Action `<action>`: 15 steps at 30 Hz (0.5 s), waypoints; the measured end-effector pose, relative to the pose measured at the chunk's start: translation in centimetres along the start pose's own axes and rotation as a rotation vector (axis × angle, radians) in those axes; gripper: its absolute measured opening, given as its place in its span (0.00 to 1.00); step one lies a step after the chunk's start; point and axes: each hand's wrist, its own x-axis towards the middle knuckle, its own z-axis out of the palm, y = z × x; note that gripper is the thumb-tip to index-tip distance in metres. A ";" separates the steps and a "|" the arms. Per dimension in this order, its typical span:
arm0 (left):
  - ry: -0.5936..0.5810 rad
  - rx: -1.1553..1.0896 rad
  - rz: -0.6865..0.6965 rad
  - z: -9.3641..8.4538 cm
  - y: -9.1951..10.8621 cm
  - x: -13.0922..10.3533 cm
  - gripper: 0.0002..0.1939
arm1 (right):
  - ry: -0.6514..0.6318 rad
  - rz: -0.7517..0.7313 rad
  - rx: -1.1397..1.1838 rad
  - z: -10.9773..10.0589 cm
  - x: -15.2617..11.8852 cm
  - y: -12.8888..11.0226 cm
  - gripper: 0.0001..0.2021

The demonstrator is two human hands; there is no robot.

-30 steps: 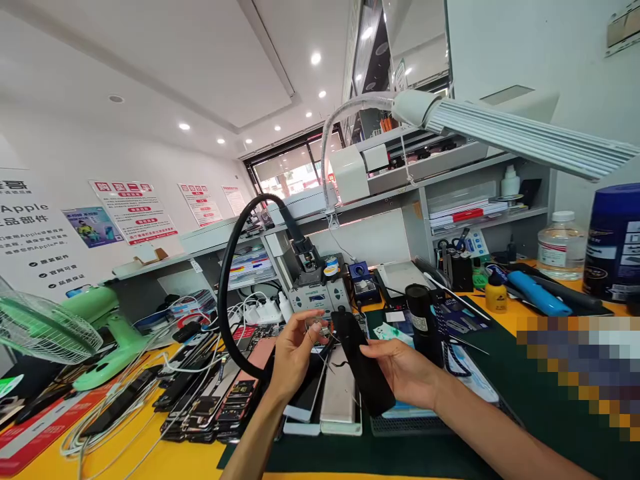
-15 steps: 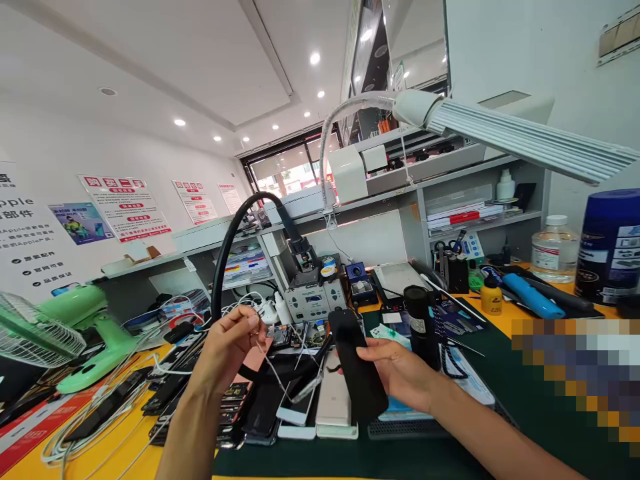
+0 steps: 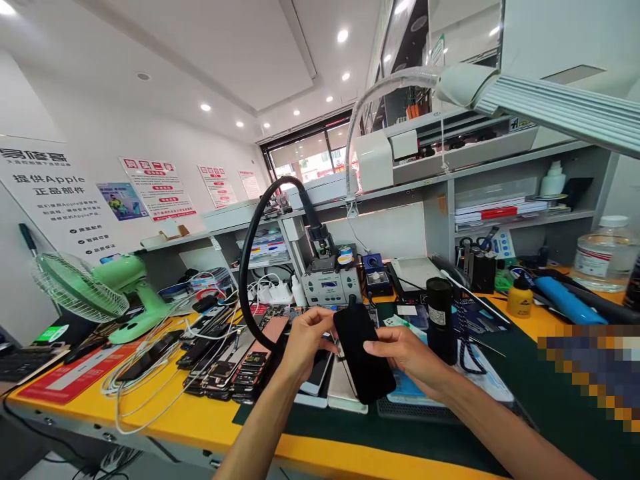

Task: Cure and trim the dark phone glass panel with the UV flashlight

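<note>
My right hand (image 3: 407, 352) grips a black phone or phone-shaped panel (image 3: 364, 353) by its right edge, thumb on the dark face. It is held tilted above the bench. My left hand (image 3: 311, 339) is pinched at the panel's left edge near the top; whatever its fingertips hold is hidden or too small to name. Below the hands lie a pale phone (image 3: 345, 387) and a white-edged phone (image 3: 317, 373), both partly covered. A black cylinder (image 3: 440, 317) stands right of the panel, near my right hand.
Stacked phone parts (image 3: 250, 370) and white cables (image 3: 145, 393) spread over the left bench beside a green fan (image 3: 145, 293). A black flexible hose (image 3: 245, 267) arches behind my left hand. A grey control unit (image 3: 330, 287) stands behind. A yellow bottle (image 3: 520, 298) is at right.
My left hand has moved right, from apart with a thin pale strand hanging from its fingers to the panel's left edge. The strand no longer shows clearly. The view has turned left.
</note>
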 end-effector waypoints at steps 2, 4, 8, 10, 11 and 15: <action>0.002 -0.047 -0.039 0.5 -0.4 0.1 0.13 | 0.001 0.018 -0.018 0.1 0.1 0.1 0.21; -0.003 -0.090 -0.083 0.7 -0.6 0.3 0.13 | 0.005 0.026 -0.026 0.2 0.1 0.1 0.22; -0.030 -0.147 -0.144 0.6 -0.6 0.4 0.15 | 0.025 0.034 -0.026 0.0 0.2 0.3 0.22; -0.044 -0.161 -0.149 0.5 -0.5 0.4 0.17 | 0.035 0.037 -0.025 -0.1 0.3 0.4 0.21; -0.050 -0.166 -0.147 0.4 -0.4 0.4 0.18 | 0.037 0.038 -0.024 -0.2 0.4 0.4 0.21; -0.056 -0.162 -0.124 0.1 -0.3 0.2 0.17 | 0.037 0.043 -0.012 -0.2 0.5 0.4 0.21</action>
